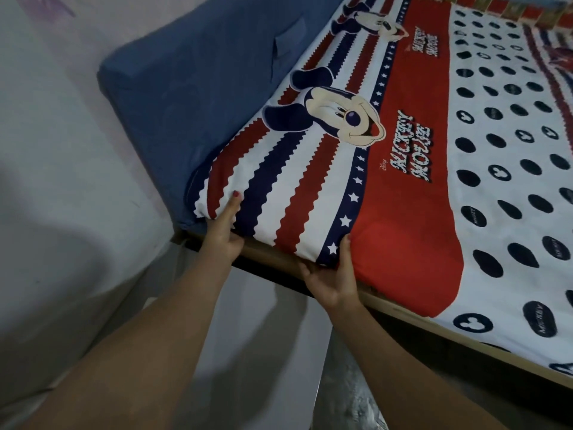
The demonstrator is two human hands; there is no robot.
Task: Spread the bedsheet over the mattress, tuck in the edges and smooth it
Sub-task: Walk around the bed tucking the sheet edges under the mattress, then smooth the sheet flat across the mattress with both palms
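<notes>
Red-white-navy fabric: Mickey Mouse bedsheet [387, 169] lies spread over the blue mattress [192, 97]; striped border at the near corner, red band beside it, dotted white field further right.
Mattress: one blue strip uncovered along the wall side; near end wrapped by the sheet.
Bed frame: wooden edge [403, 315] shows just below the sheet's lower hem.
Left arm: bare forearm reaches up and forward from lower left to the mattress corner.
Left hand [224, 226]: fingers extended, pressed flat against the striped sheet at the corner; red nail polish visible; palm near the lower edge; nothing pinched.
Right arm: bare forearm reaches up from lower right, roughly parallel to the left.
Right hand [333, 276]: partly curled at the hem; thumb up on the red band, fingers hooked under the sheet edge between mattress and frame.
Hands: apart, both touching the sheet.
</notes>
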